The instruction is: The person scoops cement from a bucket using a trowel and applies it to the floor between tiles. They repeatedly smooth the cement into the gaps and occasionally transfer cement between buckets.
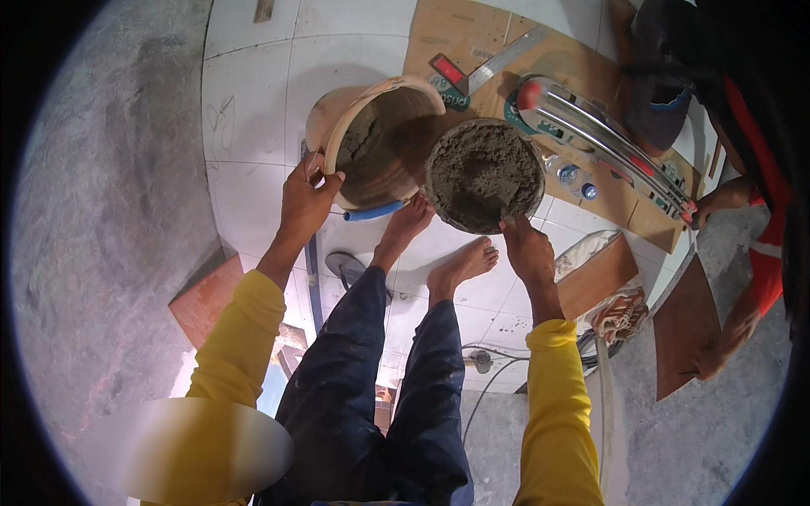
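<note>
My left hand (308,196) grips the rim of a tan bucket (334,160) that is tilted toward the right. Grey mortar clings to the bucket's inside, and a blue handle grip (374,211) hangs at its near side. With my right hand (528,246) I hold the near edge of a round, dark bowl (431,187). Wet grey mortar (485,173) fills the bowl, with a hollow in its middle. The bowl is just right of the bucket, above my bare feet.
Flattened cardboard (460,34) carries a red-handled square (449,72), a tile cutter (607,143) and a plastic bottle (576,180). At the right, a co-worker's hand (713,358) holds a brown tile (685,333). Cables (591,350) and another brown tile (597,274) lie nearby.
</note>
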`<move>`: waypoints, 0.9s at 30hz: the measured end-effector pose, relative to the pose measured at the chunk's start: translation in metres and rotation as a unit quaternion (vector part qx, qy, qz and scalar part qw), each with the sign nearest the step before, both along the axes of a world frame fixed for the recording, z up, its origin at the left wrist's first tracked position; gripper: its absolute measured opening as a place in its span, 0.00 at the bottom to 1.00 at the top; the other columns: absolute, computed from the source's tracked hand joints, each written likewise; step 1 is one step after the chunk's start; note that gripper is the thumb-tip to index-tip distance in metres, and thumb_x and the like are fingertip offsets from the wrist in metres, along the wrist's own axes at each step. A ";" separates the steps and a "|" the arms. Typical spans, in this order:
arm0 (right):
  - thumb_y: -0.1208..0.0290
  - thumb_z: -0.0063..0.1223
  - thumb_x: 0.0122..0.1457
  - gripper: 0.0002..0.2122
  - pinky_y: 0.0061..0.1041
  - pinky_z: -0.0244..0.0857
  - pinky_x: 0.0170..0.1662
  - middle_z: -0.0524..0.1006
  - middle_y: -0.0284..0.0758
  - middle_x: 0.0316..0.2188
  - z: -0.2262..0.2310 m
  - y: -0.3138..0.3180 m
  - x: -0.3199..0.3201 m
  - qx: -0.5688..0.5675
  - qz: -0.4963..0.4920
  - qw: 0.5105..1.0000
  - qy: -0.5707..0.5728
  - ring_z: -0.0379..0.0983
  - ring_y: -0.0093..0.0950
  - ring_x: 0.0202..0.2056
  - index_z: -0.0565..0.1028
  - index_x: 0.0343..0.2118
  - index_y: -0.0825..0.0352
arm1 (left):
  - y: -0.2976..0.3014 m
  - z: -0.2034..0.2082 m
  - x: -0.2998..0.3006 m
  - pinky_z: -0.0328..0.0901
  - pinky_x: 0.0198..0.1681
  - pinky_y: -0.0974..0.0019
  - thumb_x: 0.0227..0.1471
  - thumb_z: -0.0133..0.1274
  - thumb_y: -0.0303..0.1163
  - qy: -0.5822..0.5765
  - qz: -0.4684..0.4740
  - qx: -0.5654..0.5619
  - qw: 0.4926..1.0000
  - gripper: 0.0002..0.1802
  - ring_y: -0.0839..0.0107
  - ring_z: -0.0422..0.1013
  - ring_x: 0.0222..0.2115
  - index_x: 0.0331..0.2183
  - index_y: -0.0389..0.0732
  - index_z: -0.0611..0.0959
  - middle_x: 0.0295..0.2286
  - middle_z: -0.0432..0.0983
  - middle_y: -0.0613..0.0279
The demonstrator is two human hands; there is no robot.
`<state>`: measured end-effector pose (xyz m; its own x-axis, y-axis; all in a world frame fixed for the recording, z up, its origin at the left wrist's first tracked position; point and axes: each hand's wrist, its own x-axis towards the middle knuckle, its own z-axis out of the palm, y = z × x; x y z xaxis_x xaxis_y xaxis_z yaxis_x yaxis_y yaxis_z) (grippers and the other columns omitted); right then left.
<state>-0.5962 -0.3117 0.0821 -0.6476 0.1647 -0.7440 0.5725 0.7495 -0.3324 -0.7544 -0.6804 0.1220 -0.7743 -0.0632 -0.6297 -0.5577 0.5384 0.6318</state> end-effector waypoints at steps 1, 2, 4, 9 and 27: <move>0.50 0.46 0.69 0.18 0.56 0.70 0.41 0.82 0.55 0.32 0.004 0.003 0.004 0.002 0.002 1.000 -0.002 0.78 0.59 0.39 0.73 0.45 0.62 | 0.000 0.001 0.002 0.70 0.50 0.68 0.56 0.61 0.24 0.000 0.004 0.006 1.000 0.13 0.71 0.77 0.45 0.42 0.34 0.78 0.41 0.80 0.58; 0.50 0.46 0.70 0.18 0.56 0.70 0.41 0.81 0.55 0.31 0.008 0.006 0.007 0.004 0.003 1.000 -0.003 0.78 0.59 0.38 0.72 0.44 0.63 | -0.001 0.001 0.003 0.71 0.50 0.69 0.56 0.61 0.24 0.002 0.009 0.010 1.000 0.13 0.71 0.77 0.45 0.42 0.34 0.78 0.41 0.79 0.58; 0.52 0.47 0.69 0.17 0.55 0.70 0.39 0.81 0.53 0.31 0.016 0.011 0.014 0.016 0.011 1.000 0.010 0.78 0.58 0.36 0.74 0.45 0.62 | 0.001 0.005 0.004 0.71 0.49 0.69 0.56 0.61 0.24 0.005 0.019 0.016 1.000 0.13 0.71 0.77 0.45 0.42 0.34 0.78 0.42 0.79 0.58; 0.55 0.51 0.69 0.14 0.52 0.71 0.37 0.82 0.50 0.31 0.042 0.009 0.021 0.029 0.006 0.998 0.051 0.79 0.56 0.34 0.75 0.47 0.60 | 0.000 0.003 0.001 0.71 0.50 0.67 0.56 0.62 0.24 -0.018 0.017 -0.005 1.000 0.14 0.69 0.77 0.46 0.43 0.35 0.78 0.43 0.79 0.57; 0.64 0.52 0.67 0.14 0.43 0.74 0.45 0.79 0.42 0.47 0.059 -0.115 -0.024 0.020 0.011 0.988 0.151 0.80 0.43 0.45 0.74 0.52 0.60 | -0.026 -0.031 0.014 0.70 0.54 0.62 0.54 0.62 0.30 0.018 -0.017 -0.002 1.000 0.22 0.59 0.78 0.48 0.49 0.33 0.79 0.51 0.77 0.44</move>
